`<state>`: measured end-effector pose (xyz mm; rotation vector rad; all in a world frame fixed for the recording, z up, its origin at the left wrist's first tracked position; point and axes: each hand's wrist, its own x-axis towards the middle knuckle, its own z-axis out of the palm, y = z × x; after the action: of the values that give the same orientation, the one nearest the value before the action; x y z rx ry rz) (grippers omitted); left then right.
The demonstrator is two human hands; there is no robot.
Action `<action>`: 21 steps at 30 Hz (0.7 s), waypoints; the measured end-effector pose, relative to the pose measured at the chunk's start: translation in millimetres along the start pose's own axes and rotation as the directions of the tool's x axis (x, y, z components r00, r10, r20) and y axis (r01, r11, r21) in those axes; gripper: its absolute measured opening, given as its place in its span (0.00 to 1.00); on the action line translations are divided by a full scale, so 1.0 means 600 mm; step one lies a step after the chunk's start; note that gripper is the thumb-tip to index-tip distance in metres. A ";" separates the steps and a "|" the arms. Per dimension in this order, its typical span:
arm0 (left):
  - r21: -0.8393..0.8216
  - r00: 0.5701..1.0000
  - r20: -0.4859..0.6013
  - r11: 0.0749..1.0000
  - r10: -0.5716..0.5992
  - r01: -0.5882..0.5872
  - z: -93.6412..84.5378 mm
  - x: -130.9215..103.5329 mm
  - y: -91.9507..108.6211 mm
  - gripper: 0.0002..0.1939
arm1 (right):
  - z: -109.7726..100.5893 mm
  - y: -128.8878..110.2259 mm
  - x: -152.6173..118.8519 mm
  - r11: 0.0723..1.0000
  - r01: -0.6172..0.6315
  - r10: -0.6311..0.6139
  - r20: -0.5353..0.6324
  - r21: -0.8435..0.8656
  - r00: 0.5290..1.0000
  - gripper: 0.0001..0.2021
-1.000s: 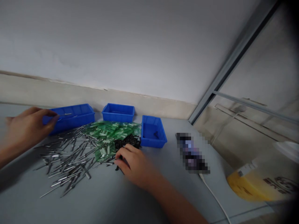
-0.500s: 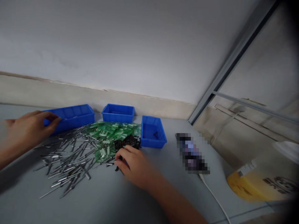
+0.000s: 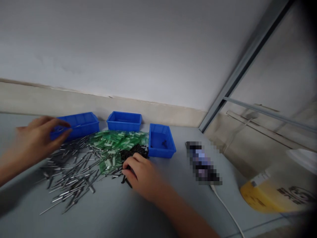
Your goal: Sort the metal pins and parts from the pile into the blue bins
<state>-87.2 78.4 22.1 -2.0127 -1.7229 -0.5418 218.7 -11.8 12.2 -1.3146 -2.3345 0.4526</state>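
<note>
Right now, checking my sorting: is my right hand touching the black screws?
Touching: the head view shows right hand fingertips on black screws.

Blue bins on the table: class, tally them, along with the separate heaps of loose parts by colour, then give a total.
Blue bins: 3, left, middle, right
Silver pin heap: 1
Green packet heap: 1
Black parts heap: 1
Total: 6

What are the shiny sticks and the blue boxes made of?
The pins look like bare metal: thin, grey, glinting in the light. The blue bins look like moulded plastic: one solid colour, smooth walls with a dull sheen.
</note>
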 end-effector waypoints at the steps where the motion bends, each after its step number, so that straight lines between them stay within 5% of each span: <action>1: -0.083 0.994 0.023 0.991 0.106 -0.103 -0.007 -0.006 0.019 0.18 | 0.001 0.001 0.000 0.999 -0.024 0.024 -0.010 -0.025 1.000 0.02; 4: -0.270 0.915 -0.070 0.876 0.396 -0.400 -0.020 -0.030 0.069 0.14 | 0.003 0.004 0.001 0.993 -0.080 0.078 -0.026 -0.084 0.997 0.04; 8: -0.367 0.798 -0.008 0.740 0.603 -0.563 -0.026 -0.067 0.118 0.10 | 0.008 0.007 0.001 0.994 -0.065 0.066 0.015 -0.092 0.998 0.05; 12: -0.486 0.727 0.129 0.682 0.674 -0.546 -0.029 -0.088 0.149 0.10 | 0.011 0.007 0.000 0.996 -0.054 0.056 0.033 -0.064 0.998 0.06; 21: -0.534 0.703 0.200 0.678 0.682 -0.505 -0.026 -0.087 0.151 0.10 | 0.008 0.012 -0.005 0.999 -0.018 0.016 0.054 0.038 0.998 0.12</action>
<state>-5.8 14.9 -0.7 -3.0169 -1.0026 -0.3240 223.0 -11.0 4.1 -1.3212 -2.3472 0.5419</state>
